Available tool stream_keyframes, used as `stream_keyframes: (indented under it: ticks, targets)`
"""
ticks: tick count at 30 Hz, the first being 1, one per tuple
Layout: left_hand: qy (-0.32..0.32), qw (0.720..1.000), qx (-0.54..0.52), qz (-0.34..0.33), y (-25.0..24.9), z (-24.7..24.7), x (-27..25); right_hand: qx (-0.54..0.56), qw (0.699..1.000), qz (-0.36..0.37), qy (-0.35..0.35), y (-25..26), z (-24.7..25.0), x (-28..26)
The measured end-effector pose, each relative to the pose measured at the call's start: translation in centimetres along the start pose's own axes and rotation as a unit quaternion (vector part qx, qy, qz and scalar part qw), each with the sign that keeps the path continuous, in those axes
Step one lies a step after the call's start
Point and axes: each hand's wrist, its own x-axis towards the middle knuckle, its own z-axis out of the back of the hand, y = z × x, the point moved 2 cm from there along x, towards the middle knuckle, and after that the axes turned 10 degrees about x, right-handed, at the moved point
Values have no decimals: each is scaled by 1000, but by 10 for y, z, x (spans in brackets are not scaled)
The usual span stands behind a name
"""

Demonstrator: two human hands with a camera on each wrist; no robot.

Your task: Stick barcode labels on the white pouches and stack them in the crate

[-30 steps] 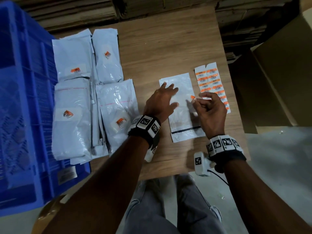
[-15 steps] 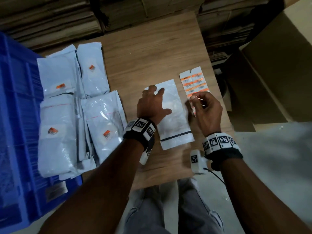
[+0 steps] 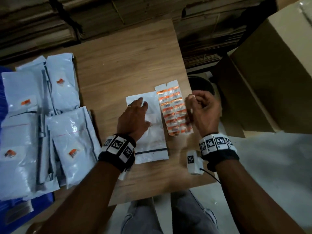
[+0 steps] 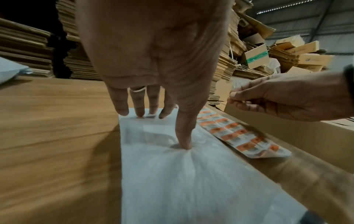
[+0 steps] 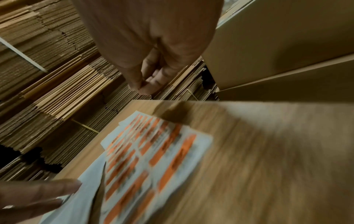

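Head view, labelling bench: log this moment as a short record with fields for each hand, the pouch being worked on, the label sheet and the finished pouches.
left hand: fingers spread, pressing the flat white plastic pouch onto the wooden table
right hand: raised above the table edge, fingers curled; any label pinched is too small to tell
pouch label: none visible
orange-and-white barcode label sheet: flat, right of the pouch
labelled white pouches: piled at left, over the blue plastic crate
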Motion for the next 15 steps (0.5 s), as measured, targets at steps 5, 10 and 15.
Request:
stream_keyframes:
  ticks: [5,10,15]
  targets:
    - [18,999,23,15,-11,6,1,-37,999,-3,4,-8,17,37]
    - [28,998,26,46,-27,14,5,-84,996,14,-16,-25,27,69]
    - [11,997,6,71,-38,12,8,-147,989,-2,-21,-43,32,92]
